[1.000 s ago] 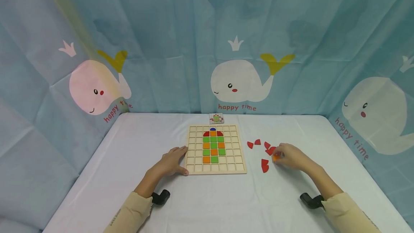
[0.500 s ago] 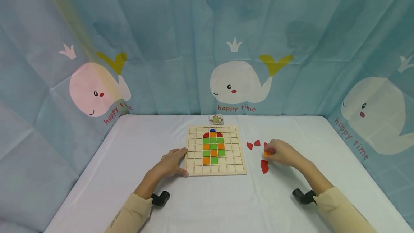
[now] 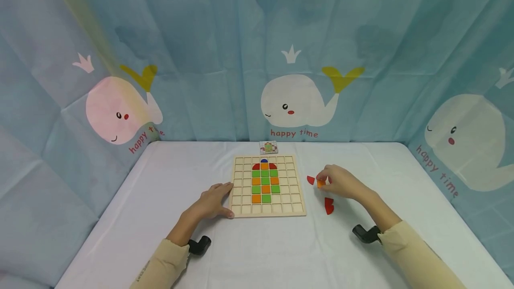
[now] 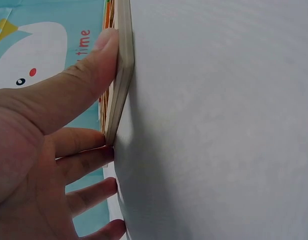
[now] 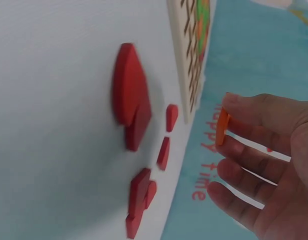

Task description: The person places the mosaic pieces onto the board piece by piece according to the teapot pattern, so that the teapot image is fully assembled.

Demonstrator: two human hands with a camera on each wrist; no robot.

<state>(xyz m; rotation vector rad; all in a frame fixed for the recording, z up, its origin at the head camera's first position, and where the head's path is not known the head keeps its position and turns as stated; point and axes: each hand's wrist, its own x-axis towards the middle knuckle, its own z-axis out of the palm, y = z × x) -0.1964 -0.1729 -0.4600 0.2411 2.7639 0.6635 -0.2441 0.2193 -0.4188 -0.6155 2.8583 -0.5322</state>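
As right grip (image 3: 340, 181) pinches tile (image 3: 321, 184), forearm (image 3: 383, 211) slanted

A right hand (image 3: 339, 183), pinching an orange tile (image 3: 321, 184), has a single red piece (image 3: 311, 180) (flat, low enough to pass over) between it and a wooden board (image 3: 295, 210); a red pair (image 3: 329, 206) lies on its near side. A left hand (image 3: 212, 201) blocks the board's left edge, a small card (image 3: 268, 147) and blue curtain (image 3: 225, 101) bound the far side, and bare white tablecloth (image 3: 281, 249) leaves passage along the front.
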